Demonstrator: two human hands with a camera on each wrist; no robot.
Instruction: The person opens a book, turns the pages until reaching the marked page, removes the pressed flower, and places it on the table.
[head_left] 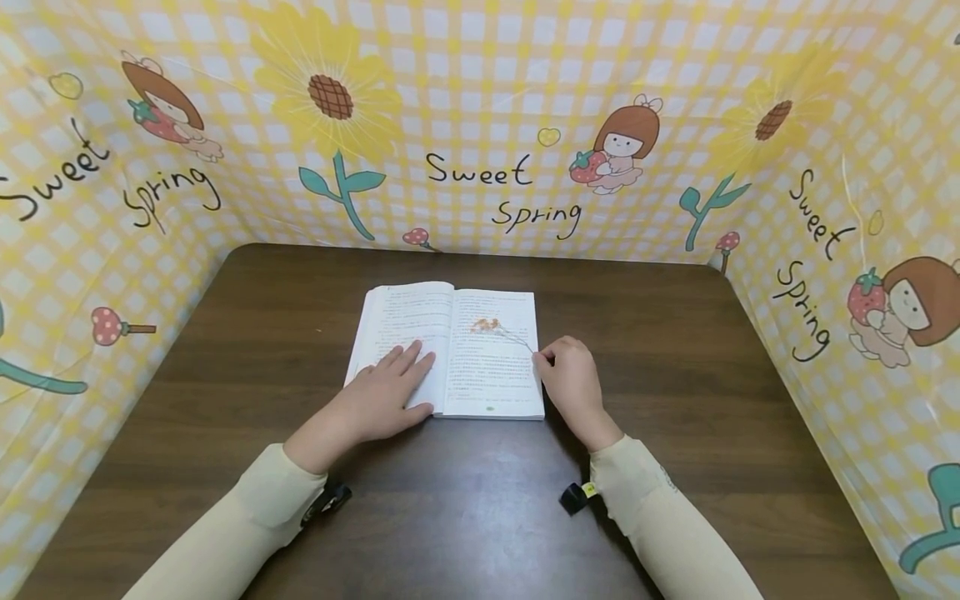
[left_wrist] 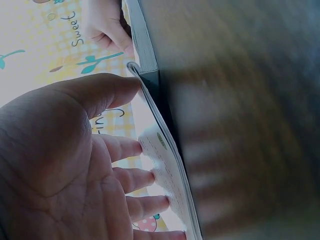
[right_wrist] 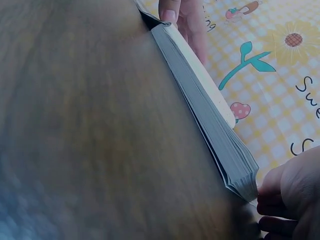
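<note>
An open book [head_left: 491,387] lies on the table, its printed pages facing up. My left hand [head_left: 386,392] rests on the left page with fingers spread, the thumb near the spine at the lower edge. In the left wrist view, the fingertips [left_wrist: 167,202] of that hand press on the paper. A dried flower sprig [head_left: 487,325] with small orange blossoms lies across the right page. At the book's right edge, my right hand [head_left: 573,379] pinches the end of its thin stem [head_left: 517,339] between thumb and curled fingers. In the right wrist view, this hand [right_wrist: 295,197] is beside the book's corner.
The dark wooden table [head_left: 660,350] extends around the book. A yellow checked cloth [head_left: 480,100] with flower and cartoon prints stands as a wall at the back and both sides. Black wrist devices [head_left: 576,498] hang under both sleeves, close over the table.
</note>
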